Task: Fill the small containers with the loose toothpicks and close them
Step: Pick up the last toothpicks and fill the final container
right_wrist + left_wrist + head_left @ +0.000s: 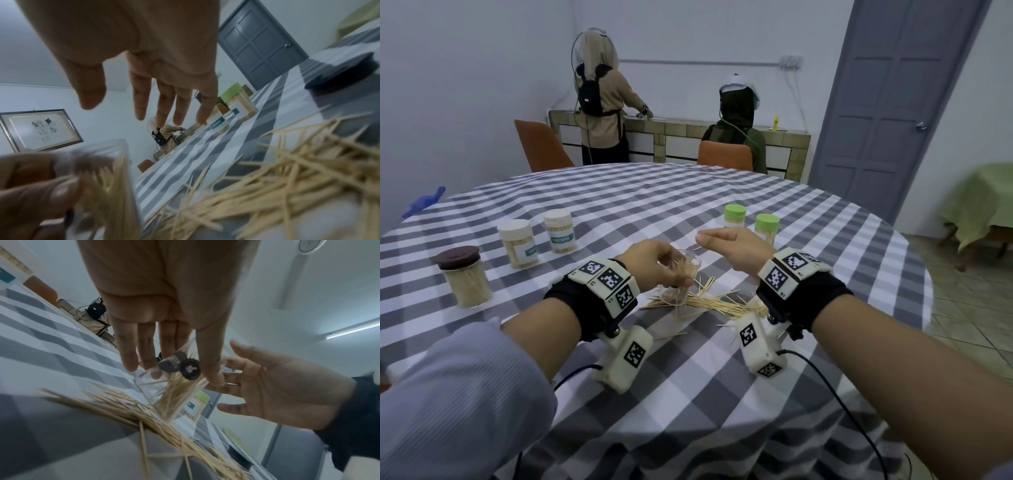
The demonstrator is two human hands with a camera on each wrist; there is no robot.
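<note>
My left hand (pixel 654 265) grips a small clear container (pixel 683 277), tilted and partly filled with toothpicks, just above the checked tablecloth (pixel 688 394). In the left wrist view its fingers curl round the container (pixel 164 391). Loose toothpicks (pixel 712 301) lie in a pile right of the container and also show in the wrist views (pixel 144 415) (pixel 298 170). My right hand (pixel 722 240) hovers above the container's mouth, fingers straight and spread (pixel 174 100), thumb apart. A single toothpick (pixel 698 248) shows just under its fingertips; I cannot tell whether it touches them.
Closed toothpick jars stand around: a brown-lidded one (pixel 464 277), two white-lidded (pixel 517 246) (pixel 558 233), two green-lidded (pixel 735 216) (pixel 767 228). A dark loose lid (pixel 345 76) lies by the pile. Two people work at a counter (pixel 688 137) behind the table.
</note>
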